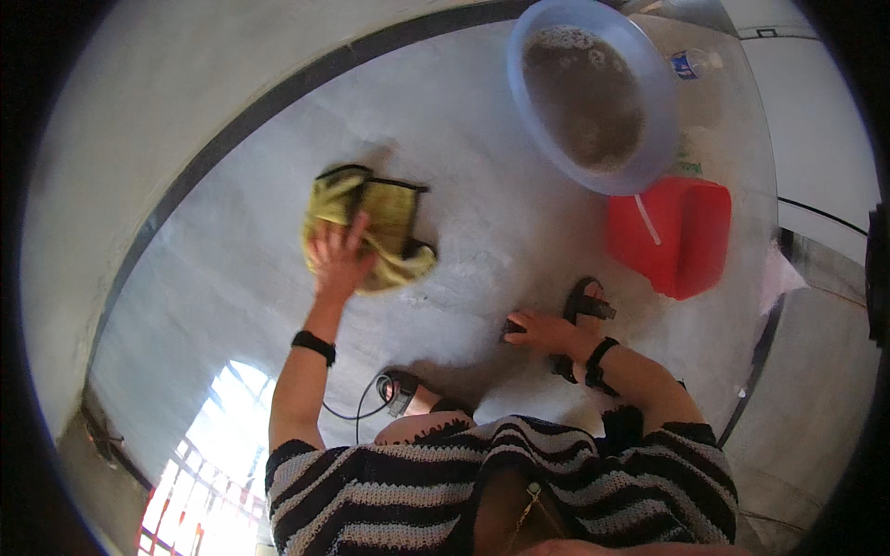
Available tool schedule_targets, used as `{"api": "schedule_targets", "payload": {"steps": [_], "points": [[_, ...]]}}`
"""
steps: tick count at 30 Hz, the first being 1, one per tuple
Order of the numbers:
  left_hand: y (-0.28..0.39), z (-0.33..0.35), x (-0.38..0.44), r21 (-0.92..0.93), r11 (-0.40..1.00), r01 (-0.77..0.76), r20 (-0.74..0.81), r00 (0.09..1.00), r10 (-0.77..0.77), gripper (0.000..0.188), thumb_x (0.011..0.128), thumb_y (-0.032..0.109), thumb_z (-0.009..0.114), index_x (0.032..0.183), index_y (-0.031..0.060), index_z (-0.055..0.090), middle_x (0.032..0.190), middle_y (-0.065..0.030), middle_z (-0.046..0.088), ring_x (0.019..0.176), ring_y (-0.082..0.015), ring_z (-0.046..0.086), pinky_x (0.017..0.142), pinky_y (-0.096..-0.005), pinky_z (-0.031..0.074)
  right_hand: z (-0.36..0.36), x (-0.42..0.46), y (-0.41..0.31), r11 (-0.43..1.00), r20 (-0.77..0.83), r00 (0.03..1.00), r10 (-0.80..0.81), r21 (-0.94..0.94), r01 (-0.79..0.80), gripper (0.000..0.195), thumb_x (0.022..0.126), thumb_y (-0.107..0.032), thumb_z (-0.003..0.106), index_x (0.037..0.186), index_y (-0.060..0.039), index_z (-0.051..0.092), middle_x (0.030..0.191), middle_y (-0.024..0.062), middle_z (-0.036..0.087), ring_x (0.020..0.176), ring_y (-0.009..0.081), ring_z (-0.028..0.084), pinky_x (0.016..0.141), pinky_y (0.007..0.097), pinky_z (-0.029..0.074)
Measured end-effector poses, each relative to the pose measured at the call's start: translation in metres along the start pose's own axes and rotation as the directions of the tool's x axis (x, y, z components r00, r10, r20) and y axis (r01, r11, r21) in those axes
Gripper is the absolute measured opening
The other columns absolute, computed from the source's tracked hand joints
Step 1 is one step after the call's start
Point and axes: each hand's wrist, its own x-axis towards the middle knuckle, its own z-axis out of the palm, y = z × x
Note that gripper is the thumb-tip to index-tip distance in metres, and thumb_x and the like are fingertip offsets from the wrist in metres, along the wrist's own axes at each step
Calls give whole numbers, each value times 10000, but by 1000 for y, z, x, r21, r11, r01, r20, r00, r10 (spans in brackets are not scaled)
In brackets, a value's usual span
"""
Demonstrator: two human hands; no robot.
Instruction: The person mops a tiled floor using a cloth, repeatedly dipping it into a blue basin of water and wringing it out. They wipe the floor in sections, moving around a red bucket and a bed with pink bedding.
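My left hand (338,255) lies spread on a crumpled yellow cloth with dark edging (393,208), pressed against the pale floor. The cloth and hand look slightly blurred. To the right, my right hand (532,330) is low near my sandalled foot, its fingers curled around a small dark object (514,326) whose kind I cannot tell. Ahead on the right stands a light blue plastic basin (660,111) of murky brown water with some foam.
A red plastic container (701,236) stands just below the basin. A clear plastic bottle with a blue label (685,64) lies beyond it. A wall with dark skirting (278,94) curves along the left and far side. A thin cable (358,403) loops by my left sandal.
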Motion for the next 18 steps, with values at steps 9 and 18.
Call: {"api": "schedule_targets", "payload": {"steps": [9,18], "points": [[53,20,56,215,842,494,58,854,-516,748,848,607,482,1485,351,187,1568,-124,51,1381,-452,108,998,-665,238,-112,-27,-34,962,-183,973,143,-203,-180,434,920,-281,540,1322,-152,442,1278,172,464,1112,364,530,911,428,471],[87,10,4,-471,853,227,-184,920,-346,338,826,98,525,1163,97,553,1128,-140,581,1064,-328,552,812,-433,500,-130,-40,-18,994,-290,953,90,-33,-104,472,841,-157,637,1289,-183,488,1274,179,443,1080,367,541,882,449,487]]}}
